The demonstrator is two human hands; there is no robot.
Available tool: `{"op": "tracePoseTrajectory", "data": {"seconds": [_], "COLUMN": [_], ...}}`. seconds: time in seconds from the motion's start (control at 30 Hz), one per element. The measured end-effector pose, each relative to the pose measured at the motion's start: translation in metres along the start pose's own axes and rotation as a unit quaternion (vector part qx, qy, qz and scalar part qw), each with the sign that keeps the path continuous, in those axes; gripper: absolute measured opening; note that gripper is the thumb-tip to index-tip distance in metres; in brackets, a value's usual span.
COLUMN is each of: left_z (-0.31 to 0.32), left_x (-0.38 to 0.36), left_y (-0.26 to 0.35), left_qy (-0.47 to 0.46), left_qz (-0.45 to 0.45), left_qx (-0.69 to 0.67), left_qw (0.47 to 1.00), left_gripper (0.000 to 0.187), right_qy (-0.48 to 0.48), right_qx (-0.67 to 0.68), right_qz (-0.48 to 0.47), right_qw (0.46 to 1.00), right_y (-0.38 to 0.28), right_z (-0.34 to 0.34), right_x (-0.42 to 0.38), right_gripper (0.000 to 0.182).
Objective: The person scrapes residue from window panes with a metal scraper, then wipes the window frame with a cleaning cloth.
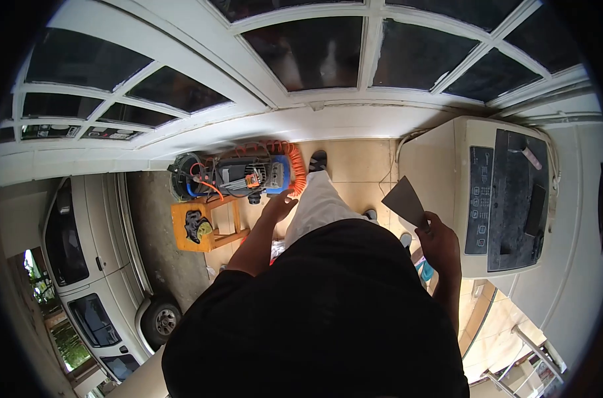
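My right hand [439,242] grips a putty knife [406,203] by its handle, with the wide, dark blade pointing up and left in front of the washing machine [428,166]. The fingers are wrapped around the handle, which is mostly hidden. On the other side, my left hand [281,205] hangs beside my white trousers with its fingers loosely stretched and nothing in them. Nearest to it is a blue air compressor [280,174] with a coiled orange hose [296,166]; hand and compressor appear apart.
A wooden stool [182,225] with a dark cloth-like item on it stands at the left. Beyond it a silver vehicle [106,259] is parked. White-framed windows [367,53] rise ahead. A pink-handled tool [532,158] lies on the washing machine. Metal rails [539,351] show lower right.
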State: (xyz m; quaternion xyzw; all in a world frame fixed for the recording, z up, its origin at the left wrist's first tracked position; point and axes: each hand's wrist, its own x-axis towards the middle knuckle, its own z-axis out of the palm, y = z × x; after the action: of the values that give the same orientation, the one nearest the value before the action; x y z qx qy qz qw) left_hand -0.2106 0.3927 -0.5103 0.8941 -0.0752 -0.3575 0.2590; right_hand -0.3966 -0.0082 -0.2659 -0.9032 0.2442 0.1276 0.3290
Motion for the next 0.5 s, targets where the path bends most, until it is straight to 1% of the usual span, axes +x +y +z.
{"op": "tracePoseTrajectory", "data": {"seconds": [0.07,0.13,0.17,0.2,0.23,0.27,0.3,0.37,0.4,0.47,0.5], "left_z": [-0.014,-0.036,-0.037,-0.051,-0.062,-0.073,-0.091,-0.13,-0.142,-0.155,-0.162], "left_x": [0.029,0.049,0.078,0.086,0.093,0.105,0.116,0.131,0.146,0.18,0.188], "left_y": [0.007,0.015,-0.005,-0.002,-0.005,-0.007,0.006,0.041,0.037,0.011,0.012], "left_qy": [-0.026,-0.088,-0.154,-0.189,-0.19,-0.19,-0.197,-0.295,-0.3,-0.265,-0.249], "left_qz": [0.037,0.054,0.034,0.012,0.032,0.051,0.06,-0.001,0.005,0.167,0.108], "left_qx": [0.006,0.084,0.097,0.115,0.14,0.166,0.183,0.302,0.322,0.302,0.245], "left_qw": [0.999,0.991,0.983,0.975,0.971,0.966,0.961,0.906,0.898,0.9,0.931], "left_gripper": [0.051,0.051,0.052,0.06,0.057,0.054,0.054,0.044,0.044,0.042,0.039], "right_qy": [0.036,0.071,0.086,0.098,0.099,0.111,0.134,0.174,0.186,0.211,0.222], "right_qx": [-0.004,0.005,0.051,0.097,0.142,0.15,0.137,0.117,0.129,0.1,0.114], "right_qz": [-0.014,0.001,0.017,0.032,0.055,0.067,0.039,-0.007,0.008,-0.004,0.013], "right_qw": [0.999,0.997,0.995,0.99,0.983,0.98,0.981,0.978,0.974,0.972,0.968], "right_y": [-0.014,-0.032,-0.046,-0.06,-0.076,-0.082,-0.088,-0.097,-0.101,-0.109,-0.111], "right_z": [0.002,0.003,0.002,0.001,-0.001,0.001,0.005,0.011,0.013,0.015,0.018], "right_x": [0.015,0.029,0.036,0.041,0.047,0.055,0.061,0.073,0.078,0.084,0.086], "right_gripper": [0.035,0.034,0.033,0.033,0.032,0.032,0.031,0.03,0.03,0.031,0.031]}}
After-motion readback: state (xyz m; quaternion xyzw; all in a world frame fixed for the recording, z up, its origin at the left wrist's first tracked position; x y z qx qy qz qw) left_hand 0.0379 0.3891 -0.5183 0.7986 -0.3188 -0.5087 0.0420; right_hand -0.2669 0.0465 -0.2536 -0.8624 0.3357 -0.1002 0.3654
